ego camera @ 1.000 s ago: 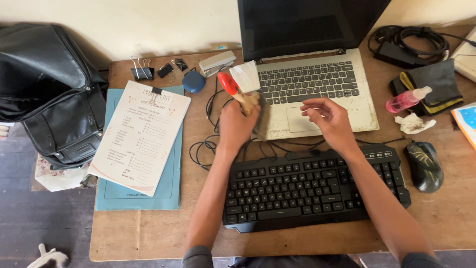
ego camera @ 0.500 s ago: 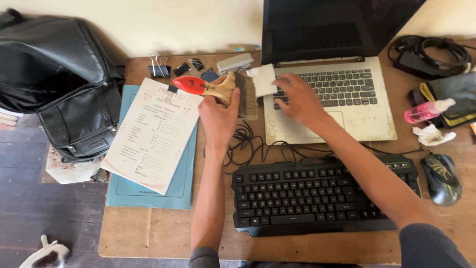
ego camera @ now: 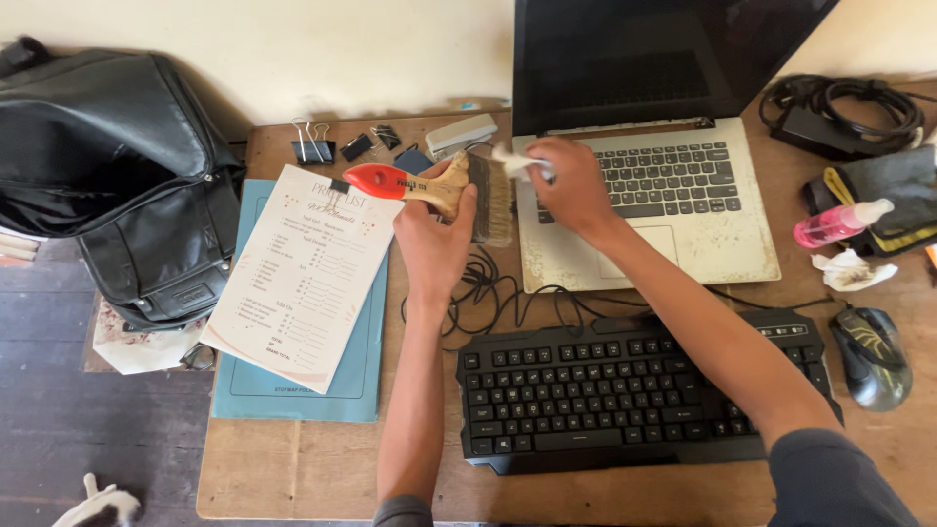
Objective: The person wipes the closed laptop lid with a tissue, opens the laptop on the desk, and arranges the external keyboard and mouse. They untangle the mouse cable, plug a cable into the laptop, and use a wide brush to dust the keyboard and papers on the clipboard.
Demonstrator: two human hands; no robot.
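Since a moment ago our right hand (ego camera: 566, 185) has closed on the white tissue (ego camera: 514, 162) at the laptop's (ego camera: 644, 210) left edge, lifting it. Our left hand (ego camera: 434, 229) grips the brush (ego camera: 439, 185) beside it. Tissue looks light, soft, tearable: pinch gently at a corner.

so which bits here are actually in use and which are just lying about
In use: left hand, red-handled wooden paintbrush, right hand, white tissue, open silver laptop.
Lying about: black keyboard, black mouse, pink spray bottle, blue folder, black backpack.
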